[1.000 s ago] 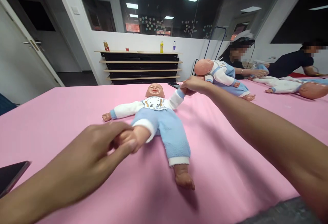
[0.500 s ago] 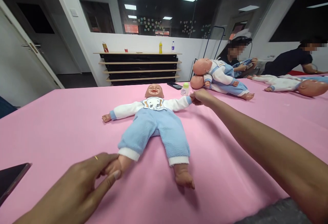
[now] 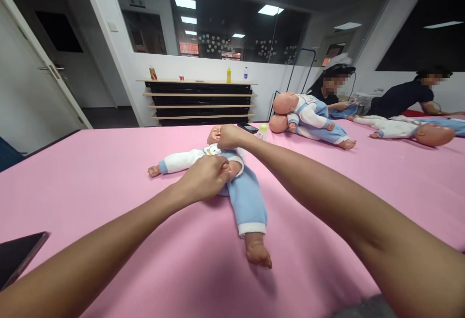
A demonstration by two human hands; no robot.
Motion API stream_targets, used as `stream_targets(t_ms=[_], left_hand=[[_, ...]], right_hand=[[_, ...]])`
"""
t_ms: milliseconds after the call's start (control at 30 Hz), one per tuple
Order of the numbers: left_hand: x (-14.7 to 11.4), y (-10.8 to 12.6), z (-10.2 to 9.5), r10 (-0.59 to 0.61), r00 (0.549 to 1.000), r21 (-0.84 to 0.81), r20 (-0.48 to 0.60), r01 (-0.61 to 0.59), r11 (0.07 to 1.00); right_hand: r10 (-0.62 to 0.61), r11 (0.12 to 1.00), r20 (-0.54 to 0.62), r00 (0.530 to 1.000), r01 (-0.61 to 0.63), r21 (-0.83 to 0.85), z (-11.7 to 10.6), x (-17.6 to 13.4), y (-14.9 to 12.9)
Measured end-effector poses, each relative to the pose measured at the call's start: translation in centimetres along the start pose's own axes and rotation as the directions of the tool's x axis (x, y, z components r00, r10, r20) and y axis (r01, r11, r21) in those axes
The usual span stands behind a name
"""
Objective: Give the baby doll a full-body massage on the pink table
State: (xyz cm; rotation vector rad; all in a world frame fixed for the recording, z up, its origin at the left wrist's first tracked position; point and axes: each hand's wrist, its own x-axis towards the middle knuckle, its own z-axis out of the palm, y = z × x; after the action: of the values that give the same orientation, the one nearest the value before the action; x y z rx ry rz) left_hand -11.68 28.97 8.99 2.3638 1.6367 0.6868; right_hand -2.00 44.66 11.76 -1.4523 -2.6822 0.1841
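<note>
A baby doll (image 3: 249,197) in blue trousers and a white top lies on its back on the pink table (image 3: 152,245), head away from me. My left hand (image 3: 207,177) is closed round the doll's foot, with that leg folded up over its belly. My right hand (image 3: 232,137) is closed at the chest, just above the left one; the doll's arm on that side is bent in under it, and its hand is hidden by my fingers. The other leg points towards me, and the other arm stretches out to the left. Part of the doll's face is covered by my right hand.
Behind the doll are a black phone (image 3: 248,128) and a small bottle with a green cap (image 3: 262,132). Two stacked dolls (image 3: 308,114) lie at the back right, another doll (image 3: 417,131) farther right. A dark tablet (image 3: 22,257) is at the left edge. Two people (image 3: 403,95) are beyond.
My left hand has carried the doll's foot up and inward over the belly. My right hand has brought the doll's arm across to the chest. The view has tilted slightly upward.
</note>
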Motion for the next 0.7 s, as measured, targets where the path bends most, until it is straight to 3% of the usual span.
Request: stream_targets(t_ms=[100,167,233,300,400,567,700], left_hand=[[-3.4,0.1,-1.8,0.004,1.0,0.0,-0.011,-0.004,1.0],[-6.8,0.2,-3.0,-0.018,1.0,0.01,-0.002,0.018,1.0],[-10.6,0.0,-3.4,-0.064,0.998,0.004,0.023,0.064,0.998],[-14.1,-0.5,-2.6,-0.113,0.992,0.011,0.058,0.112,0.994],[-17.7,-1.5,-0.2,-0.173,0.981,0.013,0.089,0.172,0.985],[-19.0,-1.5,2.9,-0.308,0.93,-0.007,0.2,0.316,0.949],[-18.3,-1.1,3.3,-0.356,0.894,0.048,0.272,0.357,0.933]], right_hand=[[0.105,0.991,-0.091,0.99,-0.097,0.094,-0.3,-1.1,4.2],[0.24,0.938,-0.162,0.957,-0.186,0.292,0.0,-1.9,7.8],[0.398,0.794,-0.181,0.899,-0.239,0.558,1.0,-2.8,11.5],[0.571,0.517,-0.105,0.814,-0.256,0.817,2.6,-3.8,14.7],[0.654,0.34,-0.017,0.756,-0.274,0.899,5.6,-5.2,17.9],[0.719,0.171,0.077,0.691,-0.283,0.944,9.6,-7.0,20.1],[0.778,0.121,0.018,0.629,-0.178,0.977,11.5,-6.8,20.3]])
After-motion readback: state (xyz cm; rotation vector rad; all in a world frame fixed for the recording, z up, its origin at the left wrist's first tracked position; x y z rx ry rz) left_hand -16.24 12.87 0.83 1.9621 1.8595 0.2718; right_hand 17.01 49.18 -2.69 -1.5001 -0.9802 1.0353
